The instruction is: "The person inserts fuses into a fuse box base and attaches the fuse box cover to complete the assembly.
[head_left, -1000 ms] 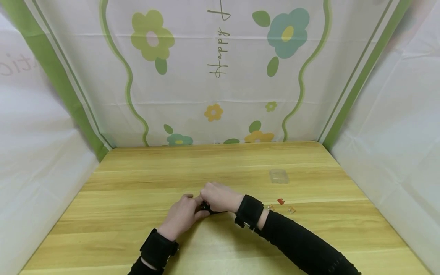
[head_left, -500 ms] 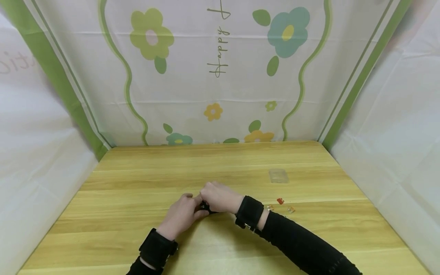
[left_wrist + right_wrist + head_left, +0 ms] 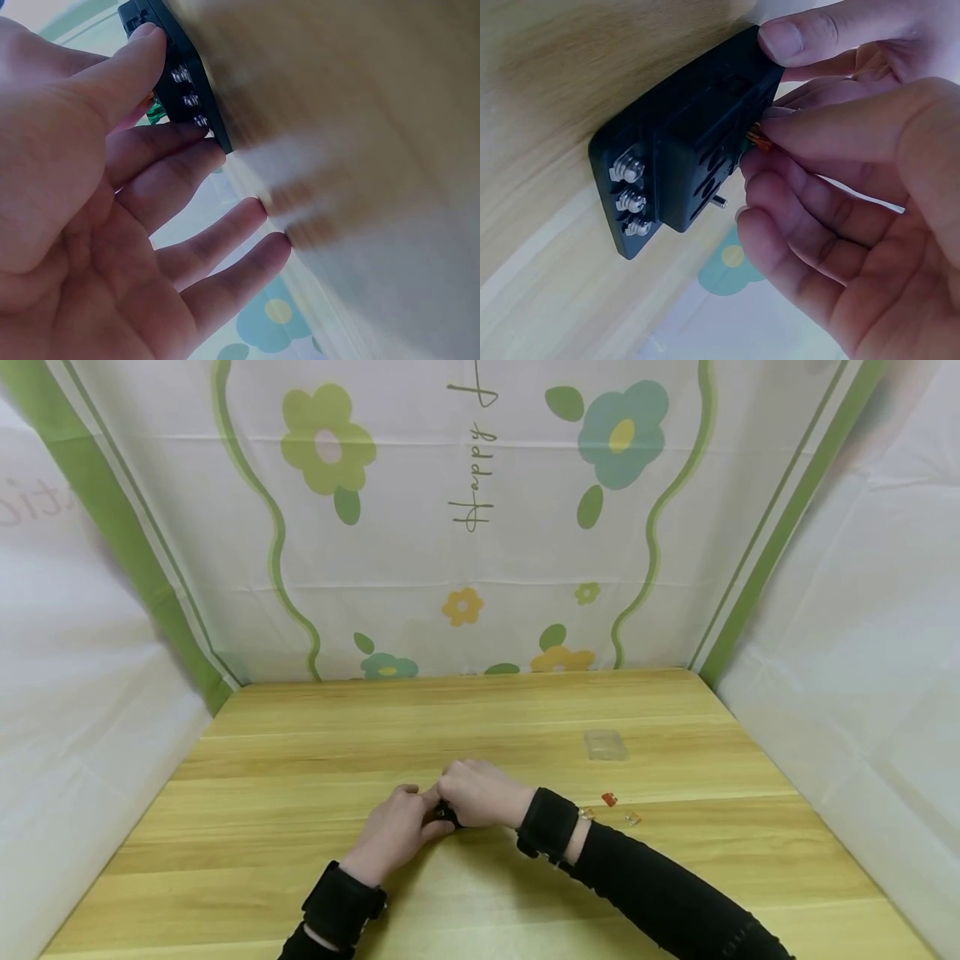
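In the lower middle of the head view, a black block point(image 3: 447, 815) sat mostly covered between two hands. The left hand point(image 3: 393, 828) held one end between its thumb and two fingers, the other two fingers stretched out across the centre of the left wrist view. The right hand point(image 3: 483, 793) pinched a small orange piece point(image 3: 760, 139) at the block's face, right of centre in the right wrist view. The block looked like stiff moulded plastic, probably light yet firm; its flat ends seemed the best hold, away from the metal screws point(image 3: 630, 169) and bare threaded post point(image 3: 718, 202). The orange piece was likely slick and easily dropped, so best taken by its edges. Fingertips hid most of it, so how deep it sat could not be told. A green bit point(image 3: 156, 112) showed only partly at upper left of the left wrist view
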`<state>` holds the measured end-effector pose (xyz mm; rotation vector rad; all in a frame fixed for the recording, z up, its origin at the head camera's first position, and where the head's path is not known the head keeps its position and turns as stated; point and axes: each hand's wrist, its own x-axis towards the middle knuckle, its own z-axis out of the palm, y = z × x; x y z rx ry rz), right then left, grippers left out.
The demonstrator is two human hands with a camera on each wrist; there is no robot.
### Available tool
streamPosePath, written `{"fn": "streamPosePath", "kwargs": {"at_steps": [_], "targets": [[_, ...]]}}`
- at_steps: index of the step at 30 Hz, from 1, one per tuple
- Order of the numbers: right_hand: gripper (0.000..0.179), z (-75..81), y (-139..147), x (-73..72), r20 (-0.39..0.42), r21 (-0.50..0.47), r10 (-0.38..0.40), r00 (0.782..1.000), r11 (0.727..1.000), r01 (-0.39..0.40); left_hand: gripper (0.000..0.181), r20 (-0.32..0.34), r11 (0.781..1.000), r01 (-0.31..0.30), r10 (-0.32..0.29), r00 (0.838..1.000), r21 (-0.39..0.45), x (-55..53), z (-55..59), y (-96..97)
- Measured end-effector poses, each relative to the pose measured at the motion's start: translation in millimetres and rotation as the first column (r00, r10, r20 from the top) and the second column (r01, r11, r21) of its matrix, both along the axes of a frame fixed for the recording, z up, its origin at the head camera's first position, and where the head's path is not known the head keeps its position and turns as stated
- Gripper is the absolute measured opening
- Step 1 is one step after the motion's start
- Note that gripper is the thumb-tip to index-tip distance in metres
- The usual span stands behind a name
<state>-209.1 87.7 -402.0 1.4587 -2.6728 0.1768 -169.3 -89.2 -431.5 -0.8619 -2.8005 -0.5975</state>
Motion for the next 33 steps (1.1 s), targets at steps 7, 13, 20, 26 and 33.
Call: {"fn": "streamPosePath", "kwargs": {"at_steps": [7, 13, 20, 26, 33], "targets": [[0.019, 0.7, 0.8, -2.0, -0.020, 0.013, -0.018, 1.000, 1.000, 0.019, 0.041, 0.000, 1.000, 0.002, -0.002, 1.000, 0.002, -0.6, 0.1, -0.1], [0.027, 4.4, 0.6, -1.8, 0.001, 0.010, -0.019, 1.000, 1.000, 0.019, 0.037, 0.010, 1.000, 0.011, -0.011, 1.000, 0.010, -1.3, -0.9, -0.4], [0.046, 8.8, -0.1, -2.2, 0.028, 0.018, -0.040, 0.999, 0.999, 0.040, 0.025, 0.008, 0.999, 0.020, -0.020, 1.000, 0.027, -0.6, 0.0, 1.1], [0.046, 11.2, -1.8, -3.7, 0.055, 0.041, -0.060, 0.997, 0.997, 0.058, 0.024, 0.014, 1.000, 0.023, -0.023, 1.000, 0.020, 0.2, 1.9, 1.5], [0.042, 11.9, -6.5, -6.2, 0.066, 0.079, -0.077, 0.995, 0.994, 0.071, 0.026, 0.010, 1.000, 0.016, -0.016, 1.000, 0.018, 0.3, 1.8, 1.1]]}}
